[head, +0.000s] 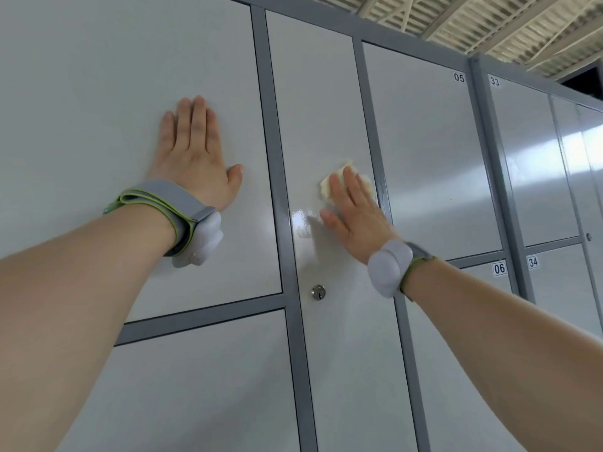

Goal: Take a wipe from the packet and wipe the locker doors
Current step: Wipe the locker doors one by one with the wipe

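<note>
Most of the wipe hides under the right hand, whose straight fingers press it to the middle door above a lock; the left hand lies flat on the neighbouring door.

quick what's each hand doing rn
Left hand: open, flat on a locker door, holding nothing.
Right hand: open, pressing the wipe against the middle door.
</note>
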`<state>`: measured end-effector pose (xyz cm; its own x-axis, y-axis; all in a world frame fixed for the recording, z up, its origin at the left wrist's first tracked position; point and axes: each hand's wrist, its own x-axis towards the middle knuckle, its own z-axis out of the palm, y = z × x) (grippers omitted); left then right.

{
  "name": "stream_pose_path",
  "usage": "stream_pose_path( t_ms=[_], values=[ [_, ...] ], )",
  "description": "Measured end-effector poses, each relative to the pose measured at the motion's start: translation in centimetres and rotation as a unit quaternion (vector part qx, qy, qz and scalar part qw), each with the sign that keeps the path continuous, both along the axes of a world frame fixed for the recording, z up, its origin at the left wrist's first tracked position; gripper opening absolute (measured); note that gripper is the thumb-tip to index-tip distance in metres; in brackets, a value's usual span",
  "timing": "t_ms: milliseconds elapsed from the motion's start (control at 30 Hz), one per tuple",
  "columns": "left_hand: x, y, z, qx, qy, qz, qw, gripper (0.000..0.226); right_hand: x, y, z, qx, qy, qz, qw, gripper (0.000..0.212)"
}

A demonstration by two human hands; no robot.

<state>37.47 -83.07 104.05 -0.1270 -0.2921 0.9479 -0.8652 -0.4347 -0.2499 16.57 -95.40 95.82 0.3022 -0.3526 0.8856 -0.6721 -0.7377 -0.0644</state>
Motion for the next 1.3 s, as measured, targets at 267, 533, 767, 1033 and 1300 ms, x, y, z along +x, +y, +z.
stream_pose_path(
  t_ms=[267, 533, 767, 1033, 1300],
  values=[
    [-0.1, -0.1, 0.0, 0.004, 0.012, 0.011, 1.0, 0.078, 2.3, 1.1, 2.3, -0.05, 0.024, 0.004, 0.998, 0.074],
    [-0.4, 0.4, 0.0, 0.022, 0.027, 0.027, 0.999, 0.077, -1.1, -0.6, -0.4, -0.095, 0.12, 0.011, 0.988, 0.09],
    [-1.1, 0.8, 0.1, 0.045, 0.05, 0.048, 0.997, 0.076, -1.5, -0.8, 5.5, 0.03, 0.013, -0.007, 0.999, 0.075],
    [-1.7, 1.6, 0.3, 0.048, 0.055, 0.037, 0.997, 0.074, -1.6, -1.0, -1.1, -0.084, 0.146, 0.036, 0.985, 0.1],
    [-2.4, 0.3, -4.2, 0.053, -0.015, -0.07, 0.996, 0.075, -3.8, -1.8, 1.0, -0.022, 0.096, 0.002, 0.995, 0.073]
  ],
)
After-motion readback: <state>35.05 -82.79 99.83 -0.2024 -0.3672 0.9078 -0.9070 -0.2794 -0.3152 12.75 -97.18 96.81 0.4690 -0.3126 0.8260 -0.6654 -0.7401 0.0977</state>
